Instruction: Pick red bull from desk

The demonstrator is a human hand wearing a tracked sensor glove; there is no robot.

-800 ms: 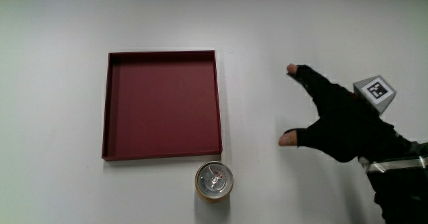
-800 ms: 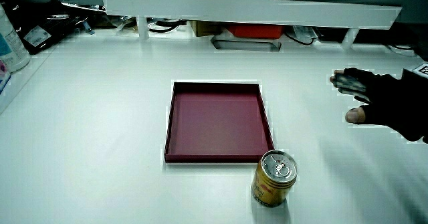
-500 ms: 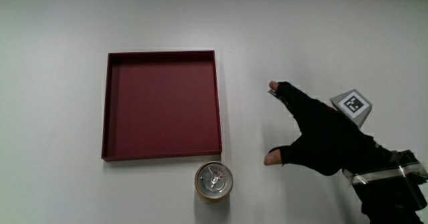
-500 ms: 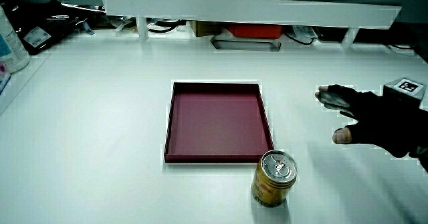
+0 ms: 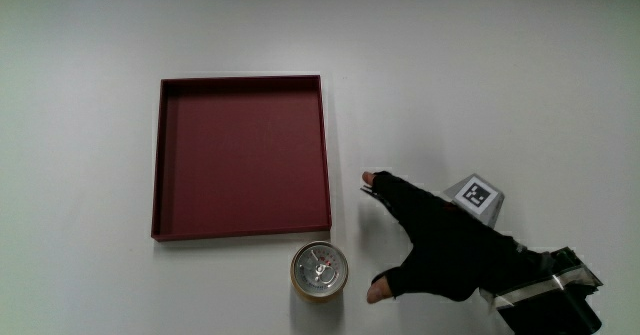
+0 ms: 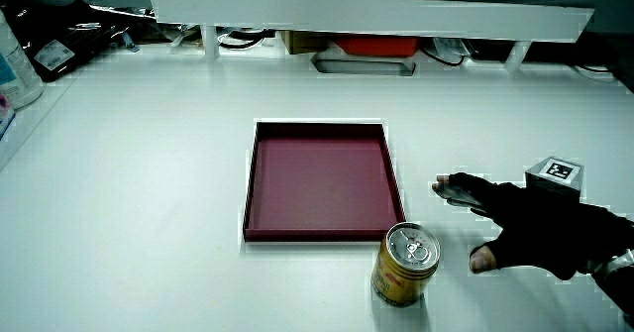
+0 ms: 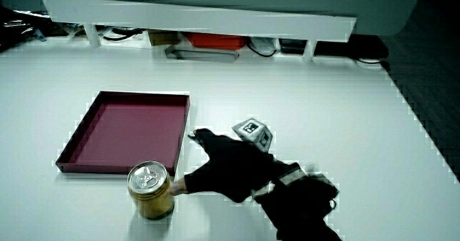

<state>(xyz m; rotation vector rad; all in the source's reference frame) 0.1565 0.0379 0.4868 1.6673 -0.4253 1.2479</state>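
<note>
A gold can with a silver top (image 5: 320, 271) stands upright on the white table, just nearer to the person than the dark red tray (image 5: 175, 185). It also shows in both side views (image 6: 405, 264) (image 7: 151, 190). The gloved hand (image 5: 432, 248) is low over the table right beside the can, with thumb and fingers spread wide and holding nothing. Its thumb tip (image 5: 376, 293) is a short gap from the can's side. In both side views the hand (image 6: 525, 235) (image 7: 226, 166) reaches toward the can. The patterned cube (image 5: 474, 195) sits on the hand's back.
The shallow red tray (image 6: 265, 229) holds nothing. A low white partition (image 6: 367, 13) runs along the table's edge farthest from the person, with cables and a red item under it. A bottle (image 6: 18, 59) stands at one corner.
The hand has come toward the person and closer to the can, from beside the tray's middle to right beside the can. Its fingers stay spread. Can and tray have not moved.
</note>
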